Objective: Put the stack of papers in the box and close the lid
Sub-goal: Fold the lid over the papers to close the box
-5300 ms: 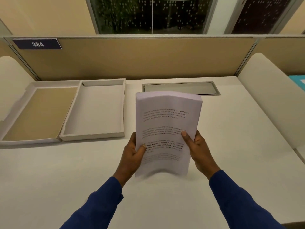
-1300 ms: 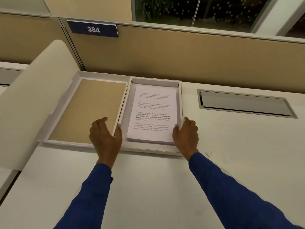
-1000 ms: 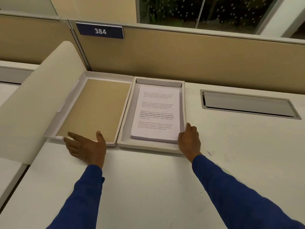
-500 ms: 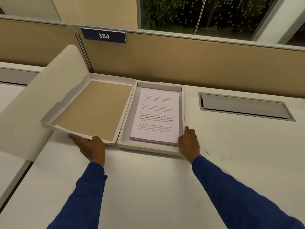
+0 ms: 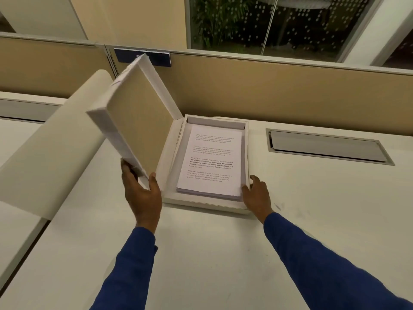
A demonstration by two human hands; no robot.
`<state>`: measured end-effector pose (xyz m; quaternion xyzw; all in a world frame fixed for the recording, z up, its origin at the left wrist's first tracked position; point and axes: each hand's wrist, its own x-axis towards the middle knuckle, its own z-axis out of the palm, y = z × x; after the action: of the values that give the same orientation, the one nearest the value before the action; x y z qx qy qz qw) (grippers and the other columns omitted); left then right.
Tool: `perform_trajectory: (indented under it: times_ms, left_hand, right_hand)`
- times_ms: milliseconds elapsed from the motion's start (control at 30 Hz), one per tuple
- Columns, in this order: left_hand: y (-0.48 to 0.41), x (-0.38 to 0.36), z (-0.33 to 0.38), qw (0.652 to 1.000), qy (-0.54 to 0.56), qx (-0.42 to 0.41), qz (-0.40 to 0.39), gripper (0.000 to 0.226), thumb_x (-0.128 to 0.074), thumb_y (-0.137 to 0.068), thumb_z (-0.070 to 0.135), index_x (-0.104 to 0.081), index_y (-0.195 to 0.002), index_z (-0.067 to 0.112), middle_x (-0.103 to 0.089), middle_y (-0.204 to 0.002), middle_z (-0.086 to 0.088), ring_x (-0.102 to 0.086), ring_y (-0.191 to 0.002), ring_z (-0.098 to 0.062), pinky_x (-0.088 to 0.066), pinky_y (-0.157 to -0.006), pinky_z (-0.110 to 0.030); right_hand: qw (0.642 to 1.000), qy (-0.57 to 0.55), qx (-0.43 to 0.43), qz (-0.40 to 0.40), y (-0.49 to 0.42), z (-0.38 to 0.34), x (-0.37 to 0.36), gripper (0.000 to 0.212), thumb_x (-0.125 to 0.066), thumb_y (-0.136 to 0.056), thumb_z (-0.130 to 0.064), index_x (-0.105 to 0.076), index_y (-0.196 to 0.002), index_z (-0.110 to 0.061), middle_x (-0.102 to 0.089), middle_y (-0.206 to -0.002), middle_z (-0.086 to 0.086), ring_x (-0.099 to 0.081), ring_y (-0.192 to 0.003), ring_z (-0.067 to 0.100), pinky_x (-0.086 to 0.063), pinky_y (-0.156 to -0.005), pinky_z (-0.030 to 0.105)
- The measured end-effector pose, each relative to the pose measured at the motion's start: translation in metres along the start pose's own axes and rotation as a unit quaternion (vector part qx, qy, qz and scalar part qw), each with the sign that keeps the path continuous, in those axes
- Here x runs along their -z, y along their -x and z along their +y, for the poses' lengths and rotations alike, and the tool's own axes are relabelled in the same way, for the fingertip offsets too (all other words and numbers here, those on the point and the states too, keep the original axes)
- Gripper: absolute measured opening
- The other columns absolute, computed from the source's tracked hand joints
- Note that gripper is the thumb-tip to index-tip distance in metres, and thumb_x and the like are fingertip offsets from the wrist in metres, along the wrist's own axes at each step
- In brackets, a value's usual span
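Note:
The stack of papers (image 5: pixel 212 162), white with printed text, lies flat inside the shallow white box (image 5: pixel 205 203) on the desk. The hinged lid (image 5: pixel 138 121), tan inside with white walls, stands raised at a steep angle along the box's left side. My left hand (image 5: pixel 143 193) grips the lid's near corner, thumb on the inner face and fingers behind. My right hand (image 5: pixel 257 194) rests against the box's near right corner, fingers on the rim.
A tan partition (image 5: pixel 268 90) runs along the back of the white desk (image 5: pixel 201 253). A grey cable hatch (image 5: pixel 324 147) is set into the desk right of the box. A curved white divider (image 5: pixel 55 153) rises on the left.
My left hand has swung the lid up from lying flat on the desk to nearly upright. The right hand has stayed at the box's corner.

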<state>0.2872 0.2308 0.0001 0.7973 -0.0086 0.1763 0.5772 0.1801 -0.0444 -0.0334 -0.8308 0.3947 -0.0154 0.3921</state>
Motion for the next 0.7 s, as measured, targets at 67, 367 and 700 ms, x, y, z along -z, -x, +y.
perform_trajectory:
  times_ms: [67,367,700]
  left_hand:
    - [0.007,-0.002,0.007,0.999,-0.030,-0.031,-0.023,0.081,-0.072,-0.094,0.010,-0.025,-0.159,0.023,-0.043,-0.158,-0.003,-0.046,-0.145,-0.023,-0.041,-0.119,-0.041]
    - [0.020,-0.027,0.022,0.969,-0.144,-0.174,-0.097,0.083,-0.076,-0.083,-0.009,-0.038,-0.155,0.011,-0.049,-0.140,-0.016,-0.049,-0.131,-0.033,-0.046,-0.110,-0.054]
    - [0.027,-0.028,0.003,0.902,-0.252,-0.288,-0.200,0.093,-0.082,-0.072,0.064,-0.054,-0.148,0.019,-0.040,-0.157,-0.017,-0.034,-0.149,-0.035,-0.021,-0.125,-0.052]
  right_hand:
    - [1.000,-0.019,-0.009,0.017,0.002,-0.004,0.005,0.065,-0.054,-0.101,-0.044,-0.034,-0.154,-0.012,-0.046,-0.149,0.019,-0.051,-0.133,0.036,-0.046,-0.108,0.048]
    - [0.956,-0.288,0.046,0.001,0.025,-0.082,0.046,0.049,-0.044,-0.103,-0.055,-0.054,-0.136,-0.020,-0.067,-0.127,0.006,-0.068,-0.104,0.021,-0.059,-0.083,0.034]
    - [0.944,-0.320,-0.062,-0.042,0.008,-0.078,0.059,0.041,-0.065,-0.094,-0.041,-0.060,-0.122,-0.012,-0.066,-0.118,0.009,-0.063,-0.093,0.021,-0.053,-0.067,0.030]
